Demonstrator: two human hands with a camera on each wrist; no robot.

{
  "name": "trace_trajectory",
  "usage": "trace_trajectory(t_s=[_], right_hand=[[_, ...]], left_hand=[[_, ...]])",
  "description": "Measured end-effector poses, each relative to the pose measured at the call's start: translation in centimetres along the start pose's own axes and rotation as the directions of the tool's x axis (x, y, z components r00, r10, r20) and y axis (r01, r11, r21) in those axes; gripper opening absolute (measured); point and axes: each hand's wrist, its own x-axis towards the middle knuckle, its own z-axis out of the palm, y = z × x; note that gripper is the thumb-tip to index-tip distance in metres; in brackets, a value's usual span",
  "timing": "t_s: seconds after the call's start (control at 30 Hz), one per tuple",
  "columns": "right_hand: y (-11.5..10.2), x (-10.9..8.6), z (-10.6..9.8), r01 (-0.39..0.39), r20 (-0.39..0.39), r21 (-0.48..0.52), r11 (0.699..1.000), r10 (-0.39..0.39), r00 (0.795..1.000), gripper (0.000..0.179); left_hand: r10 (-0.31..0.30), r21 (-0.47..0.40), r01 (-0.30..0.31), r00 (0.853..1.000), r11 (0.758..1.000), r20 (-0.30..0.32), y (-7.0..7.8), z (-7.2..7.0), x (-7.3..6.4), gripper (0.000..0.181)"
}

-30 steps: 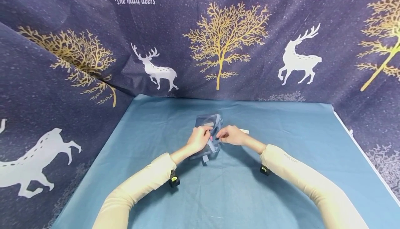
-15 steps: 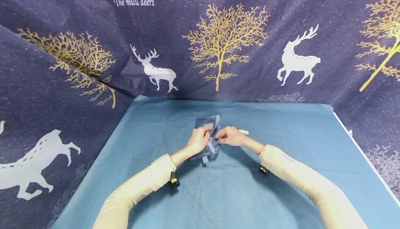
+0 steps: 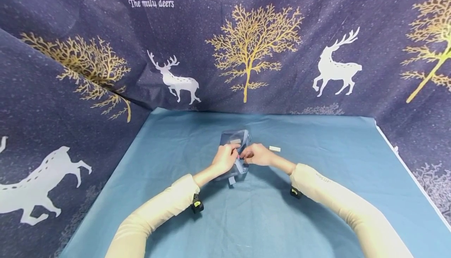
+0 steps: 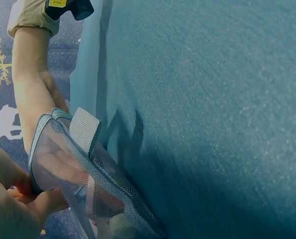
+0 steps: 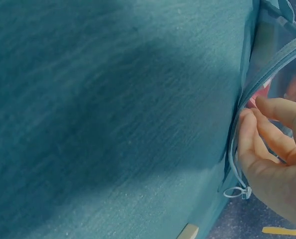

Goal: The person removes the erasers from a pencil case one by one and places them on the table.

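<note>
A grey-blue mesh zip pouch (image 3: 227, 136) lies on the blue cloth, its zipped mouth facing right and gaping. My left hand (image 3: 224, 158) grips the pouch near its mouth, and in the left wrist view its fingers curl at the zip edge (image 4: 34, 144). My right hand (image 3: 258, 154) is at that mouth with bent fingers; its fingertips (image 5: 247, 115) meet the zip tape. Right behind the thumb tip is a pink thing (image 5: 260, 94); I cannot tell whether the right hand pinches it. Through the mesh shows a beige block (image 3: 235, 141).
A small whitish block (image 3: 275, 148) lies on the blue cloth (image 3: 317, 144) beyond my right wrist. The zip pull with its ring (image 5: 237, 191) hangs at the mouth's end. A fabric tab (image 3: 231, 180) sticks out at the pouch's near side. A deer-printed curtain (image 3: 282, 74) rises behind.
My right hand has moved slightly left, bringing its fingertips into the pouch's mouth by the pink thing. The whitish block shows more fully. The left hand and pouch stay nearly still.
</note>
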Motion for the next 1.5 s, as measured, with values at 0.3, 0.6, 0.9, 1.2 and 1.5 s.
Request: trace_trajectory(t_s=[0.3,0.6,0.9,1.2,1.5], right_hand=[[-0.3,0.1,0.3,-0.026,0.013,-0.004,1.000,0.026,1.000,0.021],[-0.5,0.3,0.6,-0.056,0.027,-0.014,0.998,0.056,0.998,0.029],[-0.5,0.5,1.0,-0.059,0.036,0.002,0.998,0.059,0.998,0.019],[-0.5,0.8,0.7,-0.012,0.022,-0.045,0.999,0.013,1.000,0.016],[-0.8,1.1,0.6,-0.020,0.014,-0.097,0.995,0.022,1.000,0.013]], left_hand=[[0.014,0.008,-0.014,1.000,1.000,-0.016,-0.1,0.2,-0.1,0.038],[0.014,-0.013,-0.014,1.000,1.000,-0.011,-0.1,0.0,-0.3,0.038],[0.018,0.038,-0.017,0.999,0.999,-0.032,0.2,0.0,-0.5,0.038],[0.072,0.059,-0.067,0.995,0.996,-0.069,0.9,-0.6,-0.5,0.035],[0.104,0.091,-0.096,0.990,0.991,-0.090,1.2,-1.0,-0.6,0.034]])
